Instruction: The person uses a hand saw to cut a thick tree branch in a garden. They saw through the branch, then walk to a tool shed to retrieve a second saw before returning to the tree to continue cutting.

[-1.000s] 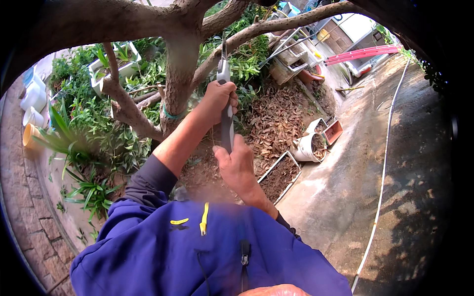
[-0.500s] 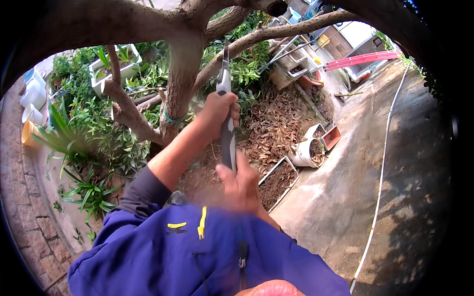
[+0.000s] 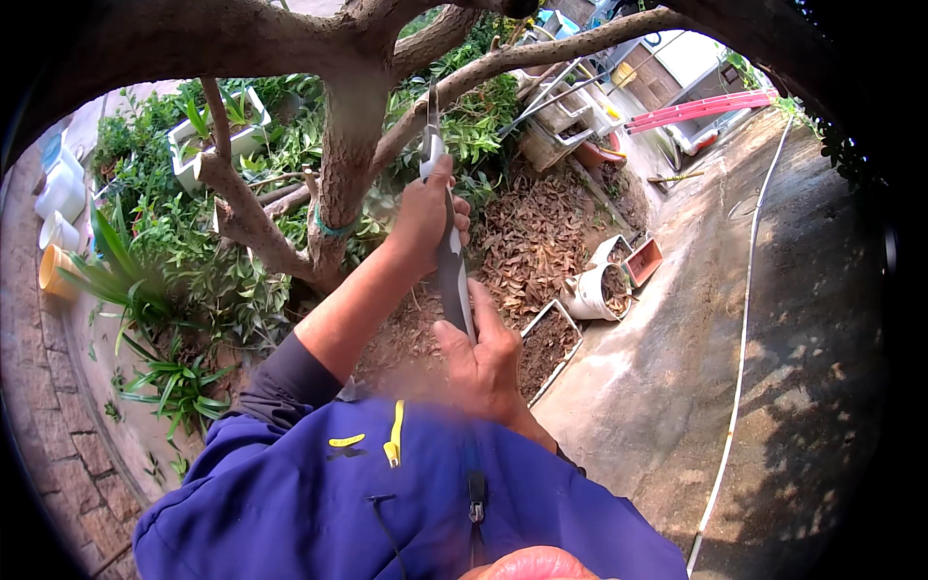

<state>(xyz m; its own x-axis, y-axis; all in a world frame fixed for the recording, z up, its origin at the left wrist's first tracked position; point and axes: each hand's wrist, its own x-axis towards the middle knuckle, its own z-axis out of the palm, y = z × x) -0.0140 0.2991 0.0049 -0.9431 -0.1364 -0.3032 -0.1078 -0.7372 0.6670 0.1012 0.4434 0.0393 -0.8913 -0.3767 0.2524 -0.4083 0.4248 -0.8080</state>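
Tree (image 3: 344, 135) spanned top of view; its side branch (image 3: 551, 55) ran off to the R; beneath, the grey-and-black long-handled tool (image 3: 451, 278) stood blade end up, leaning more to the L at its top than ½ sec earlier, bottom end having swung R; prob. a change of angle, not of grip; L hand (image 3: 422, 220) wrapped upper handle, R hand (image 3: 488, 362) clasped bottom end; blade (image 3: 432, 104) overlapped the branch in view, contact unclear.

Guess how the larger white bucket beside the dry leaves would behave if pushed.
The white bucket may roll if tipped, given its round wall. The brown debris inside probably adds some weight and could spill.
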